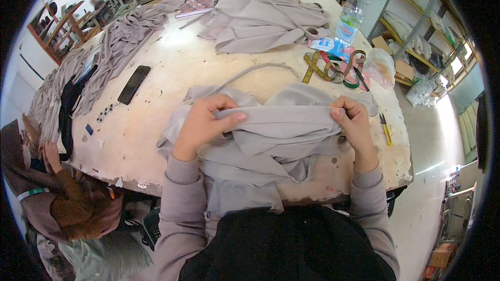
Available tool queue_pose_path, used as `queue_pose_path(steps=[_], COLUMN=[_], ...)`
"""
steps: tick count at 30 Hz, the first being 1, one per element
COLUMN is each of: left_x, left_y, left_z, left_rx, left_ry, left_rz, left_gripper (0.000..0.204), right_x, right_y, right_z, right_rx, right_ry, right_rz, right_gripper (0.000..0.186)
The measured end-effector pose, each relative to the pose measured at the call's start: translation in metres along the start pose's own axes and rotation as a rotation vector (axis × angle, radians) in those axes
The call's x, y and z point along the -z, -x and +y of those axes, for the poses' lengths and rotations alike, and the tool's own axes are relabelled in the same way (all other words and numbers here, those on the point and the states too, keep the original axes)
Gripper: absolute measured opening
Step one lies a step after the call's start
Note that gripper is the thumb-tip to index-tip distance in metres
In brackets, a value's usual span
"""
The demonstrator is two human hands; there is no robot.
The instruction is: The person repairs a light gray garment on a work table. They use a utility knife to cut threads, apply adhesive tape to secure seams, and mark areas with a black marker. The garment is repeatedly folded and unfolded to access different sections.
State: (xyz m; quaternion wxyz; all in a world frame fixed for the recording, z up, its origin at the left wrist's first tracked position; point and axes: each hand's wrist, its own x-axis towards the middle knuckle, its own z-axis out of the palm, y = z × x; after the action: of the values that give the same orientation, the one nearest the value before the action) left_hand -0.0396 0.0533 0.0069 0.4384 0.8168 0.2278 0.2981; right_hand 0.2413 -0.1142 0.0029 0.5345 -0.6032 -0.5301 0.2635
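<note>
A grey garment (260, 145) lies bunched at the table's front, with part of it hanging over the near edge and a narrow strap (255, 68) curving out behind. My left hand (208, 125) holds its folded upper band at the left, thumb in front and fingers behind the cloth. At the band's right end my right hand (354, 122) pinches the fabric between thumb and fingers, the band stretched between both hands. To the right of that hand lie yellow-handled thread snips (386, 130); behind it are coiled measuring tapes (320, 70).
The pale worktable (172, 57) bears a phone (134, 84), grey cloth piles (260, 18), a book (198, 2), a water bottle (350, 18) and plastic packets (333, 47). A co-worker (62, 208) works at the left edge. Metal shelves (411, 28) stand at right.
</note>
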Motion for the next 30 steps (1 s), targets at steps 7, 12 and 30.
queue_pose_path(steps=[7,12,30], left_x=[0.025,0.026,0.006], left_y=[0.002,-0.002,-0.002], left_z=[-0.017,-0.027,-0.016], left_rx=[0.074,0.075,0.019], left_ry=[0.167,0.129,0.326], left_rz=[0.191,0.308,0.192], left_gripper=[0.015,0.014,0.026], right_x=[-0.001,0.004,0.020], right_y=[0.003,0.001,-0.013], right_z=[-0.007,-0.008,0.020], right_rx=[-0.077,-0.064,-0.031], right_ry=[-0.268,-0.196,0.163], right_rz=[-0.059,-0.056,0.244], right_gripper=[0.025,0.025,0.025])
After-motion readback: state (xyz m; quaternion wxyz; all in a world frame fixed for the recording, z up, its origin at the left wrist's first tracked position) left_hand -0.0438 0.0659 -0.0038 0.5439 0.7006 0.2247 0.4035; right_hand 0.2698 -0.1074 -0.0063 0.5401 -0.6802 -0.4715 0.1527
